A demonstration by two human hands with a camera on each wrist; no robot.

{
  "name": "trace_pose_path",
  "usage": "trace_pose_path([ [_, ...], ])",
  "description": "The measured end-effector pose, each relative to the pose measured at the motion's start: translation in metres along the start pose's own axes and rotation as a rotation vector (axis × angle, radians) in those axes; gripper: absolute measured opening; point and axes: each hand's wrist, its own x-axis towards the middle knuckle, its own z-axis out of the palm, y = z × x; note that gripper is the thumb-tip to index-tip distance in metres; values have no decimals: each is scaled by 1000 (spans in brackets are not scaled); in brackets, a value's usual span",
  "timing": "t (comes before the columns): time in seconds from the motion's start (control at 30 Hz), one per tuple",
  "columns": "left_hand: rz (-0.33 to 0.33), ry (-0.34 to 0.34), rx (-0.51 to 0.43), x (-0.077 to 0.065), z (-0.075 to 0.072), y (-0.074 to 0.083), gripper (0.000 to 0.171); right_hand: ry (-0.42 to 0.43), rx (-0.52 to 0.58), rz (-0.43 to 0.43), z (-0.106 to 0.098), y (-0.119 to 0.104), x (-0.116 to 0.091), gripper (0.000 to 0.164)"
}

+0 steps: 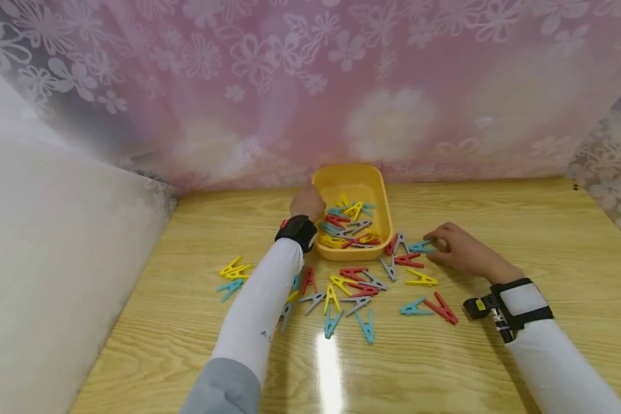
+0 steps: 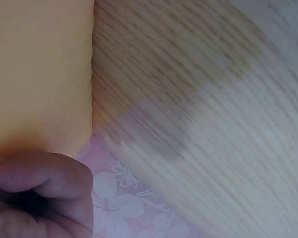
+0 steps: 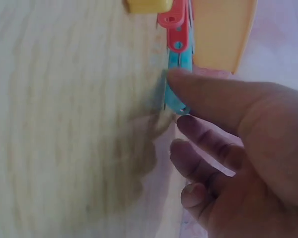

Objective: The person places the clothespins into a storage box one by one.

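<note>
Pegs lie near the tub, probably for easy reach; left hand grips it, perhaps for steadiness; right hand, fingers parted, touches 1 blue peg

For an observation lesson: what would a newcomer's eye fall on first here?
Probably the yellow tray, holding coloured pegs, at the table's far side before the pink flowered curtain. More pegs lie scattered in front. The left hand is at the tray's left rim, the right hand at a blue peg to its right.

White left sleeve | letter "A", next character unclear | red wristband tag: illegible
</note>
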Motion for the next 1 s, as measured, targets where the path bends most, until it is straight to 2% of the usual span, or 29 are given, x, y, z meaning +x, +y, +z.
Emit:
trace_pose_path([
  [0.27, -22, -1, -6, 2, 3, -5, 22, 18, -5, 62, 3, 1, 3, 34],
  [0.5, -28, 2, -6, 2, 2, -7, 26, 96, 22, 114, -5, -4, 4, 45],
  [0.8, -40, 26, -2, 5, 5, -3, 32, 232, 79, 107, -12, -24, 22, 53],
  [1.0, -28, 34, 14, 8, 8, -1, 28, 264, 93, 91, -12, -39, 34, 52],
])
